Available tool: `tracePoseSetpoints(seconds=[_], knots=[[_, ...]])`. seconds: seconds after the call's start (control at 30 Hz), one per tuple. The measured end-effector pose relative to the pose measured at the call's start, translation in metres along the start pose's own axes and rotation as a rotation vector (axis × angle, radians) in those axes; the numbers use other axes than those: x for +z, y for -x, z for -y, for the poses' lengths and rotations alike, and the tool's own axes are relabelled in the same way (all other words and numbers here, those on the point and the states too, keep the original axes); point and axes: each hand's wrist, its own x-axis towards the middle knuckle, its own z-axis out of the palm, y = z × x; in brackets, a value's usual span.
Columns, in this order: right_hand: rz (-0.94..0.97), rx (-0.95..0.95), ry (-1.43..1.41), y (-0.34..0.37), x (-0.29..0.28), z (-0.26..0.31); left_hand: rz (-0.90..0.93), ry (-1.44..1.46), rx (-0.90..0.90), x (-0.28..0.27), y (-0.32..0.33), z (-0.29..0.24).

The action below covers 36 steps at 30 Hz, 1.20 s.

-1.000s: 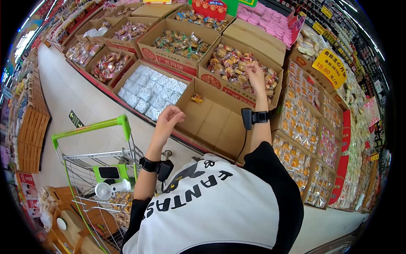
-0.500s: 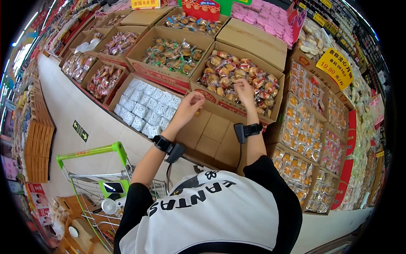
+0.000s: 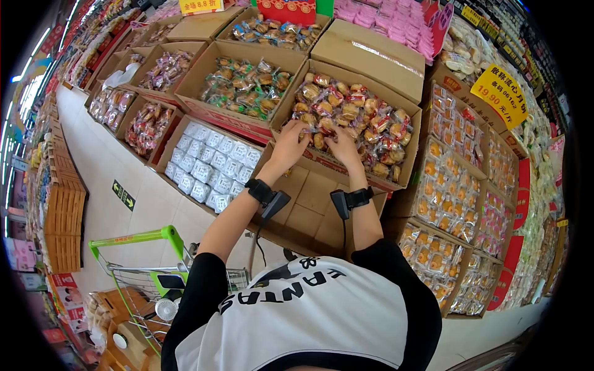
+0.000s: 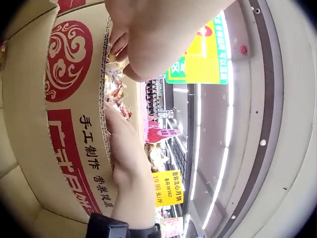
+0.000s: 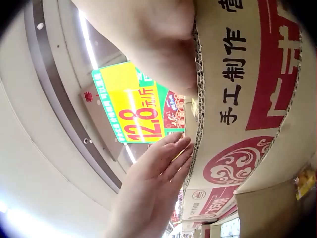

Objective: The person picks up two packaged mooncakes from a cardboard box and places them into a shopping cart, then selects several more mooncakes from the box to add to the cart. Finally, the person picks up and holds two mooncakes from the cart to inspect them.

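Both hands reach over the near rim of a cardboard box (image 3: 281, 127) into a heap of wrapped mooncakes (image 3: 365, 114) in clear and red wrappers. My left hand (image 3: 289, 148) touches the heap at its near left corner; the right wrist view shows this left hand (image 5: 153, 176) with fingers fairly straight along the rim. Just to its right, my right hand (image 3: 344, 149) has thumb and fingers down among the packets. In the left wrist view the right hand's (image 4: 124, 144) fingertips are hidden behind the rim, so I cannot tell whether they grip a mooncake.
Below the hands is a lower cardboard box (image 3: 303, 201) with a yellow packet (image 5: 305, 182) in it. White wrapped packets (image 3: 210, 164) fill a box to the left; green-wrapped ones (image 3: 247, 86) lie behind. Trays of packets (image 3: 442, 185) stand right. A shopping cart (image 3: 139, 238) is at left.
Both hands have moved forward to the mooncake box: the left from above the lower box, the right down and leftward into the near part of the heap. The head view has shifted slightly.
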Motion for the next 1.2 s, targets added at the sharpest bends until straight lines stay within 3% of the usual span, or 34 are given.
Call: tracePoseSetpoints(seconds=[0.2,0.27,0.37,0.47,0.77,0.97,1.2], knots=[[0.039,-0.025,-0.018,-0.001,0.0,0.001,-0.053,-0.319,0.193,0.018,-0.002,0.016],[0.062,0.048,0.0,0.0,-0.001,0.004,-0.056,-0.476,0.251,0.02,-0.002,0.017],[0.038,-0.108,0.045,-0.001,0.002,-0.004,-0.015,-0.602,0.206,0.025,0.0,0.016],[0.137,-0.013,0.115,0.0,0.002,0.004,0.009,-0.771,0.206,0.031,-0.001,0.019],[0.205,0.018,0.168,-0.002,0.003,0.002,0.205,-0.891,0.158,0.029,-0.008,0.019],[0.115,-0.055,0.116,0.001,-0.001,0.005,0.079,-0.901,0.227,0.029,-0.004,0.021],[-0.004,-0.133,0.016,-0.001,0.0,-0.001,0.154,-0.89,0.139,0.03,-0.004,0.017]])
